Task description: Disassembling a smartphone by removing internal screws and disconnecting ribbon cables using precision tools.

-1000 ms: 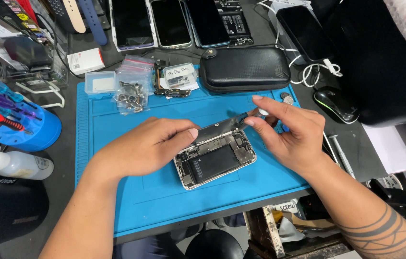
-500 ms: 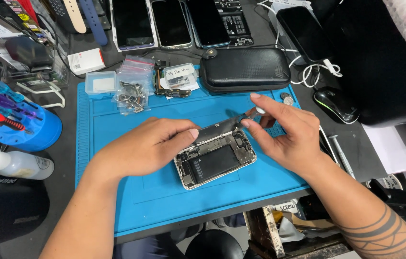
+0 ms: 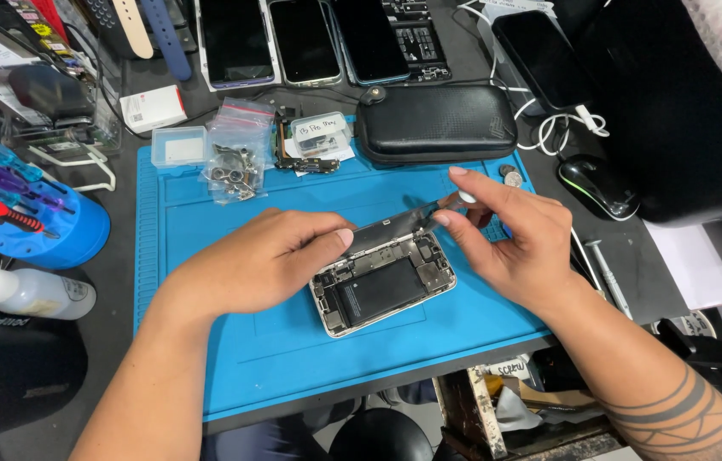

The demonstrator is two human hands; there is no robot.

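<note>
I am looking down at a cluttered repair bench, working on an opened phone [image 3: 385, 283] that is lying near the middle of a blue work mat [image 3: 224, 341], a little toward the mat's front edge. At the far left, off the mat's left edge, a blue round holder of screwdrivers [image 3: 37, 224] is standing, with a white squeeze bottle [image 3: 24, 293] lying in front of it. Along the mat's back edge, toward its left corner, a small clear box [image 3: 178, 146] and plastic bags of small parts [image 3: 237, 158] are resting. My left hand [image 3: 263, 260] is lying palm down on the mat with its fingers curled loosely, thumb and fingertips pressing against the phone's left upper edge to steady it; it is bracing, not gripping. The phone's cover is already off and its dark battery, metal shields and boards are showing, so I judge the opening finished and the inside work partly done, with reassembly left. A thin dark strip [image 3: 412, 220], a flex or a lifted panel edge, I cannot tell which, is rising from the phone's top end. My right hand [image 3: 510, 243] is pinching the strip's tip between thumb and forefinger, the other fingers spread half open. Behind it, past the mat's back edge, a black zip case [image 3: 436, 121] is lying, and a black mouse [image 3: 597, 186] is sitting beyond the right edge.
</note>
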